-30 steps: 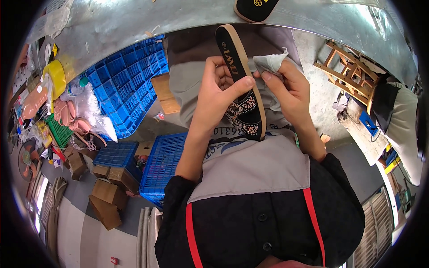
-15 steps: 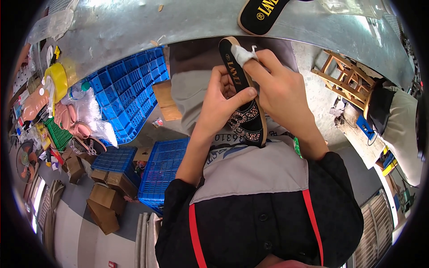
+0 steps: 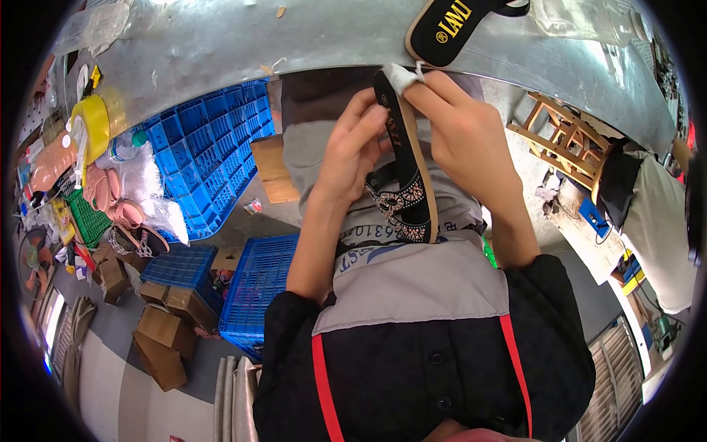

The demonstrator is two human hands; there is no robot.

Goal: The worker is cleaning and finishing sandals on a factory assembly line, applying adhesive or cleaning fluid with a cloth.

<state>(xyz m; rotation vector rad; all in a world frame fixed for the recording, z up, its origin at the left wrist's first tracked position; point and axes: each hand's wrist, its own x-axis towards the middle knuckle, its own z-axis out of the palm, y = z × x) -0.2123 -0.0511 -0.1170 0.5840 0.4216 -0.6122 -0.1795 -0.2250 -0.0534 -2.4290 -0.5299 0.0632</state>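
Observation:
A black sandal (image 3: 404, 147) with beaded straps and a tan sole edge is held upright before my apron, its heel end toward the metal table. My left hand (image 3: 349, 151) grips its left edge near the heel, thumb and fingers pressed together there. In my right hand (image 3: 465, 140) a small white cloth (image 3: 398, 76) is pinched, laid over the heel end of the insole. Those right fingers wrap the sole's right side. A second black sandal (image 3: 440, 33) with yellow lettering lies on the table above, cut off by the picture's top edge.
The metal table (image 3: 213, 44) spans the far side. At left stand blue crates (image 3: 206, 158), a yellow tape roll (image 3: 90, 131), pink sandals (image 3: 103, 190) and cardboard boxes (image 3: 163, 342). A wooden stool (image 3: 563, 140) is at right, with another person's light-clothed leg (image 3: 652, 221) beyond.
My left thumb has moved off the insole's middle up to its left edge. The sandal has tilted more upright and shifted slightly right, while the cloth stays at the heel.

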